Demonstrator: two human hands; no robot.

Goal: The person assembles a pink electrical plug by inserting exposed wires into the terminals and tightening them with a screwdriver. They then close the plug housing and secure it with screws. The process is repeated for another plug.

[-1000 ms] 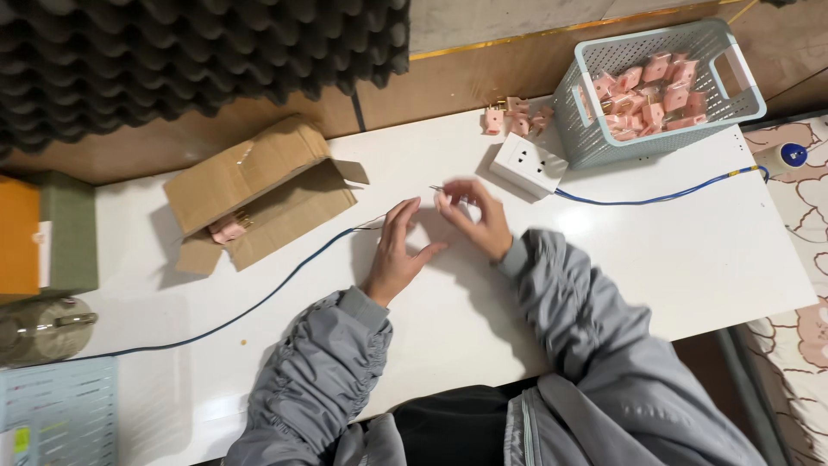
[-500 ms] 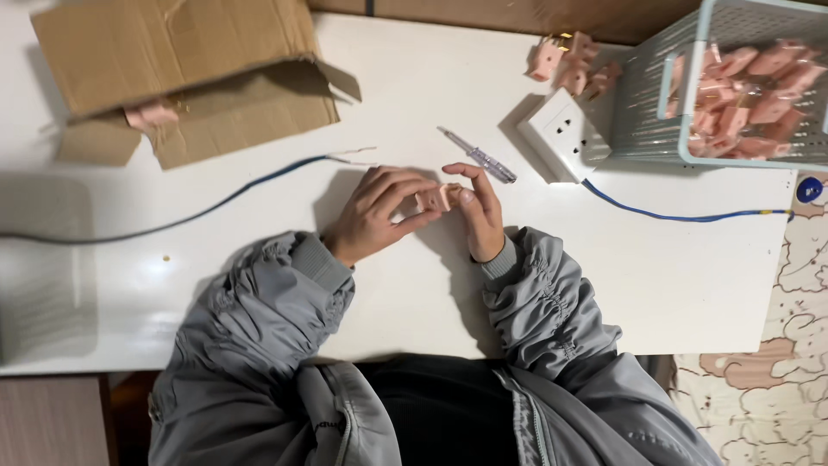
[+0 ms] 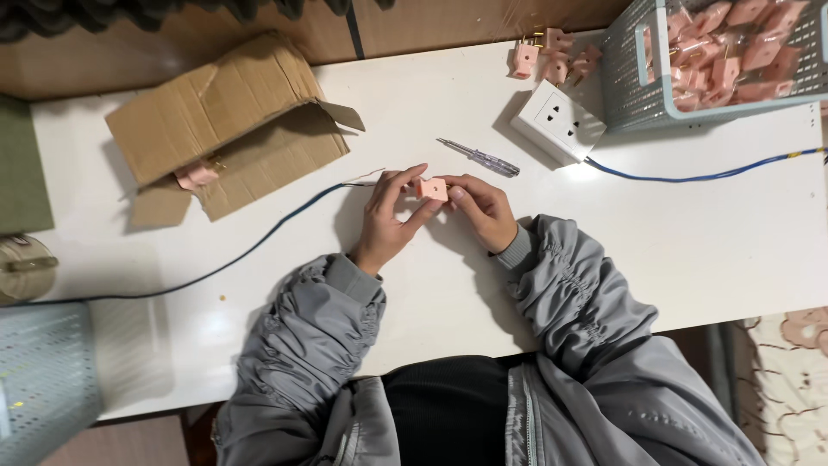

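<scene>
white table, brown floor at its far edge. torn cardboard box far left of the grip. left hand and right hand pinch one pink plug between fingertips. screwdriver just beyond; white socket and basket further right.

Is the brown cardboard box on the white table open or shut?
Open: the brown cardboard box lies on its side, flaps spread, a pink piece at its mouth.
</scene>
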